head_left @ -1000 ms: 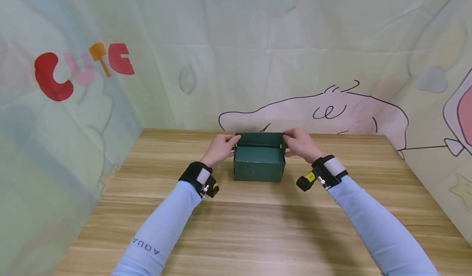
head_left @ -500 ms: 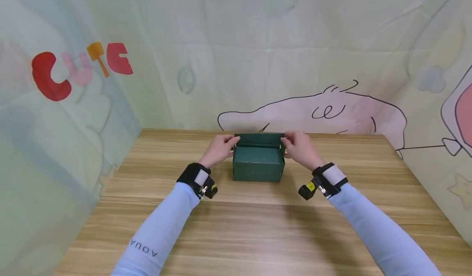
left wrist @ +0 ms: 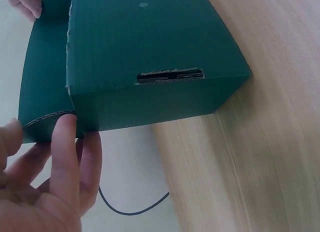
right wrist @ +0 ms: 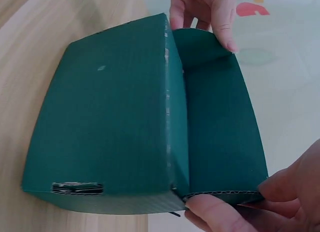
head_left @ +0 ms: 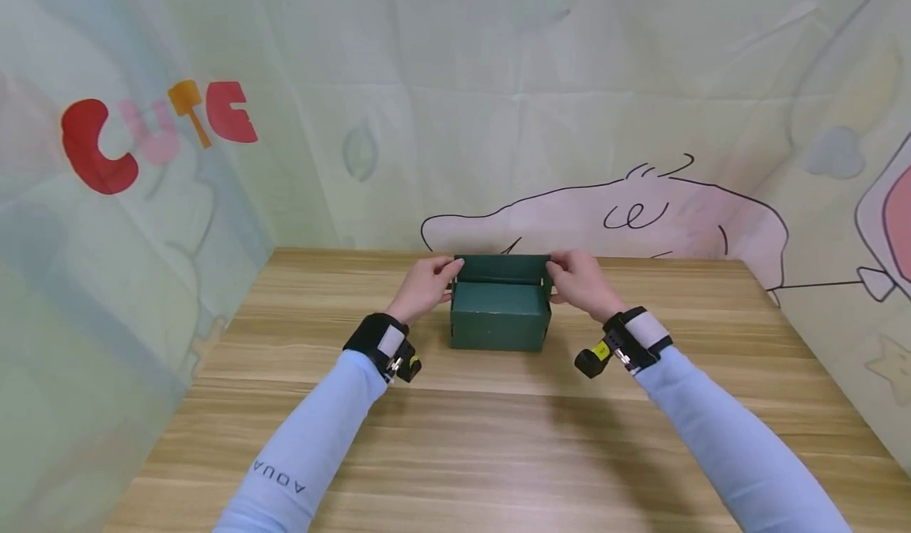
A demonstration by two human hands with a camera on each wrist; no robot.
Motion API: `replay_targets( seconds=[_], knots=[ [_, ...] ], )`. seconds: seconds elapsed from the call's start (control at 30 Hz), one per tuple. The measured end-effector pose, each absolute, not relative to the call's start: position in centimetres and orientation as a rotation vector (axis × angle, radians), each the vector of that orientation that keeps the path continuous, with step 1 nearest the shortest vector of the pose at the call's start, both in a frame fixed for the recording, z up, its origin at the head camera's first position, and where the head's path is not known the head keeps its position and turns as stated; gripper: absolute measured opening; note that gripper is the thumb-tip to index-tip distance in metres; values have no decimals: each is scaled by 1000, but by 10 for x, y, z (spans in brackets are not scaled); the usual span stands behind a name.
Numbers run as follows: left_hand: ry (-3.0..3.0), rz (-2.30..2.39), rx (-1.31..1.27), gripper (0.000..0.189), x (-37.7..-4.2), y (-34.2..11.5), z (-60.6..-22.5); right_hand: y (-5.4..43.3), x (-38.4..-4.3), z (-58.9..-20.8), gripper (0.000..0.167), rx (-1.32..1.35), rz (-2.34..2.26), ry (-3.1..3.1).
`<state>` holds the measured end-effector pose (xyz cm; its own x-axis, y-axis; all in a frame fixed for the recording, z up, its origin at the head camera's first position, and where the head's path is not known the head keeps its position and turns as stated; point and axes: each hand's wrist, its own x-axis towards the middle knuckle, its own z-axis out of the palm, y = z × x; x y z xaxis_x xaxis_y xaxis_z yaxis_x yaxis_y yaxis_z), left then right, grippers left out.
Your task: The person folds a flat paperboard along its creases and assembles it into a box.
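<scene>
A green cardboard box [head_left: 500, 331] sits on the wooden table with its lid [head_left: 501, 268] raised at the back. My left hand [head_left: 423, 284] holds the lid's left end, thumb at its upper corner and fingers along the side flap [left wrist: 47, 127]. At the opposite end, my right hand [head_left: 584, 280] pinches the other corner between thumb and fingers. The right wrist view shows the lid's inner face [right wrist: 222, 127] and, in the box's near face, a small slot [right wrist: 77, 188]. A matching slot [left wrist: 170, 76] appears in the left wrist view.
The wooden table [head_left: 498, 446] spreads around the box. A printed cloth backdrop [head_left: 470, 122] rises behind its back edge and along both sides. Each wrist wears a black strap with a small camera, as on the right wrist camera [head_left: 592, 361].
The lid dips slightly and comes back up, with my right hand shifting a little left and back. Both hands keep their hold, and the box stays in place.
</scene>
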<state>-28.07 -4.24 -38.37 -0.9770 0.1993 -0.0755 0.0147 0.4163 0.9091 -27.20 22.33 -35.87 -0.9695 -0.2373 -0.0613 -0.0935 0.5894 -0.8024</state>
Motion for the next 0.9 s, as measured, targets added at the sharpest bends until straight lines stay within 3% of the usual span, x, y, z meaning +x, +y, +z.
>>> replay_targets(
  seconds=[0.9],
  knots=[
    [2438, 1601, 219, 47, -278, -43, -385, 224, -264, -366, 39, -355, -1250, 2788]
  ],
)
